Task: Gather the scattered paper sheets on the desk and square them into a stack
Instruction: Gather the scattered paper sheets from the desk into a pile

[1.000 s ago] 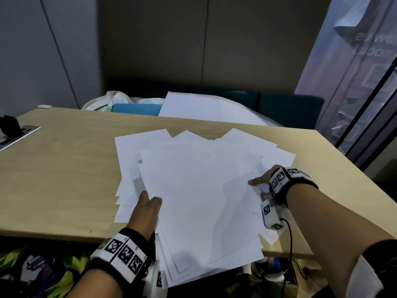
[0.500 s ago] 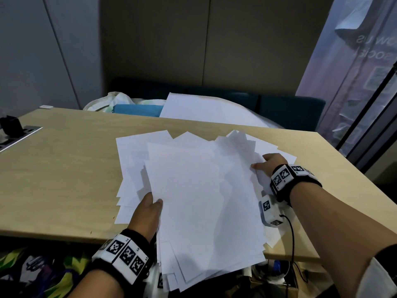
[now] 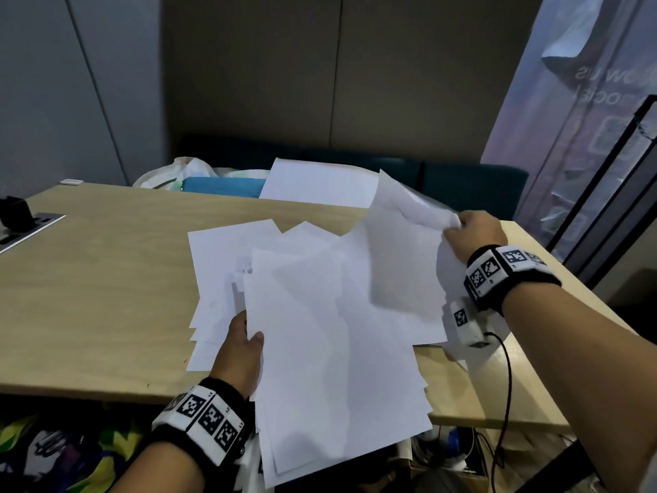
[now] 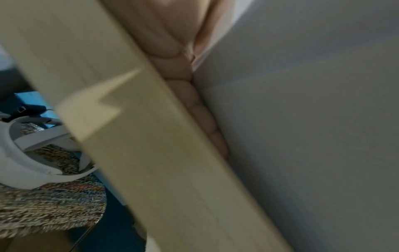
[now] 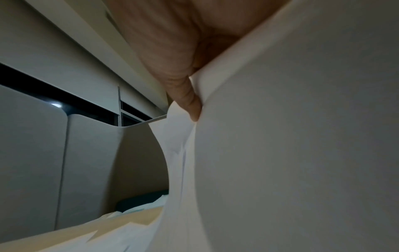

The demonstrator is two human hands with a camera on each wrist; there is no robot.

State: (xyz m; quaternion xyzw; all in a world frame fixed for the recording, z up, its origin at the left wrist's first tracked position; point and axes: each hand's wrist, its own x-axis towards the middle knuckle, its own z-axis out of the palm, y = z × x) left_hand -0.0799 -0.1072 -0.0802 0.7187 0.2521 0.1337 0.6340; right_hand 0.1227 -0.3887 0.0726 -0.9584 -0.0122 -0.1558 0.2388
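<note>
A loose pile of white paper sheets lies fanned over the wooden desk and hangs past its near edge. My left hand grips the pile's left edge, thumb on top and fingers underneath between paper and desk. My right hand pinches the right edges of several sheets and holds them lifted and curled above the desk. In the right wrist view a fingertip presses into the bent paper. A few sheets lie flat at the left.
More white paper, a blue item and a white bag lie behind the desk's far edge. A power socket plate sits at the desk's far left. A cable hangs from my right wrist. Clutter sits under the desk.
My right hand has moved up and away from me, lifting the right side of the sheets off the desk so that they curl. The left hand has kept its grip on the pile.
</note>
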